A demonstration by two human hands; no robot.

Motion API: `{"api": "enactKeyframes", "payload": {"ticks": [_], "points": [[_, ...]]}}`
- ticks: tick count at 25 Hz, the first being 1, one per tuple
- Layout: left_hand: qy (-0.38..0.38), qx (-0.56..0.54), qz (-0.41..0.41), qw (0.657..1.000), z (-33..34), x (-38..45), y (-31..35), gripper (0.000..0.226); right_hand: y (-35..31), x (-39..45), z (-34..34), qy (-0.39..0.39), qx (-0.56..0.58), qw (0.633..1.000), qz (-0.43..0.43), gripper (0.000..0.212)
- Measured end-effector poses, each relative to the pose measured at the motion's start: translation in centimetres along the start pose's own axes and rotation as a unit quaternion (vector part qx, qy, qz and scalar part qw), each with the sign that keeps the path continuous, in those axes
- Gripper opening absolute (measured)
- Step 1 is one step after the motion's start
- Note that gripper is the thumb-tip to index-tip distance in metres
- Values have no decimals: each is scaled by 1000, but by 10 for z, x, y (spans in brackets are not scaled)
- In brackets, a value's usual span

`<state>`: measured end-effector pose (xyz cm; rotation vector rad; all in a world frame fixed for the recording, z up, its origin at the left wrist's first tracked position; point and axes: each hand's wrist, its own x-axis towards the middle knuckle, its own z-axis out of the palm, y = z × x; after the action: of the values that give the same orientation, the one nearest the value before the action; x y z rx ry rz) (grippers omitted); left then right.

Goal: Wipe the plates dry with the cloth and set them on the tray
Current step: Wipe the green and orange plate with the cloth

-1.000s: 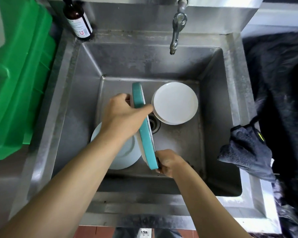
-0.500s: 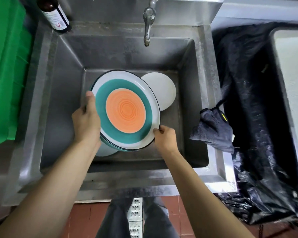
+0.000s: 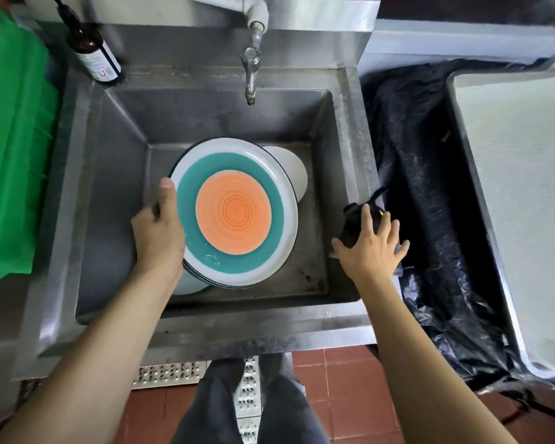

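Gripping the left rim of the teal-and-orange plate [image 3: 234, 209] with the left hand [image 3: 157, 233], thumb lying on the rim, fingers hidden beneath. Holding it face up above the steel sink [image 3: 87, 174] at frame centre, droplets showing on its lower teal band. Covering parts of 2 white plates [image 3: 297, 173] lying on the sink floor behind and below. Reaching with the right hand [image 3: 370, 246], fingers spread wide and laid flat on the dark cloth [image 3: 353, 221] draped over the sink's right rim. Showing the pale tray [image 3: 523, 200] at the right edge, on black plastic sheeting [image 3: 423, 174].
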<state>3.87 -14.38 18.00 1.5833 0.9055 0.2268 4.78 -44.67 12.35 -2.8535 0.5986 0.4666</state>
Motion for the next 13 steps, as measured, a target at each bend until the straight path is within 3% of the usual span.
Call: {"api": "enactKeyframes", "payload": {"ticks": [2,6,9,11,13], "points": [[1,6,9,1000,-2,-6,2,59,12,4,6,-55,-13,998,6,90],[3,24,3,1000,-7,-16,9,63,-2,-4,7,24,-50,998,-35,61],[-10,48,17,999,-12,-23,15,63,-12,-10,-10,85,149,985,-31,49],[-26,32,33,999,-12,-26,18,69,-29,-27,-28,164,343,922,-74,41],[-46,14,52,998,-13,-31,22,76,-58,-50,-46,215,437,863,-130,37]]}}
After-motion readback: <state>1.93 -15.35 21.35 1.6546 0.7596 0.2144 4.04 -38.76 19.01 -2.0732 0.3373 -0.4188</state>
